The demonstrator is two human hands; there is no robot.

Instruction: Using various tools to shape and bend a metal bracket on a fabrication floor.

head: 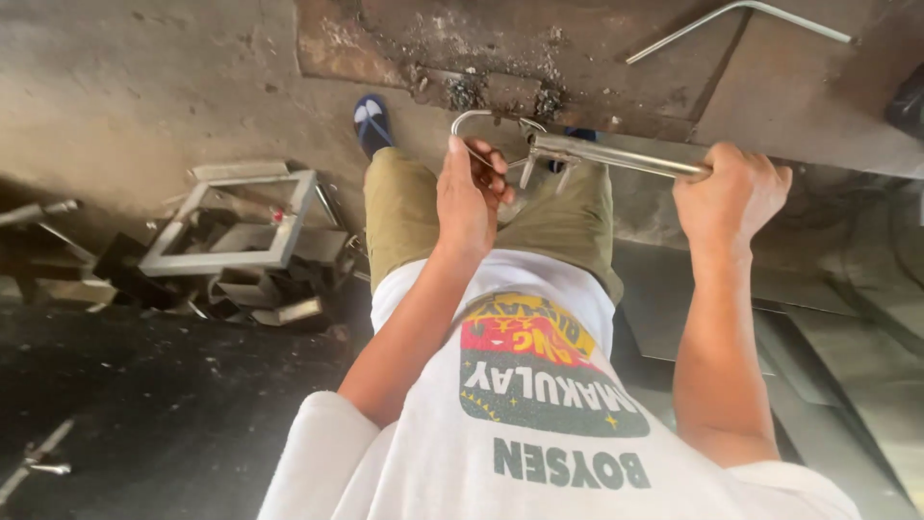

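Observation:
I look down over a white printed shirt and olive shorts. My right hand (730, 193) grips the shaft of a long metal bar (616, 157) held level in front of me. At the bar's left end sits a thin curved steel rod (481, 120) bent into a hook. My left hand (469, 197) is closed around the lower end of that curved rod, just left of the bar's tip. A foot in a blue sandal (372, 123) rests on the concrete floor below.
A pile of square metal frames and scrap pieces (231, 246) lies on the floor at left. A bent thin rod (741, 19) rests on a rusty steel plate (577, 48) at the top. Flat metal sheets (847, 356) lie at right.

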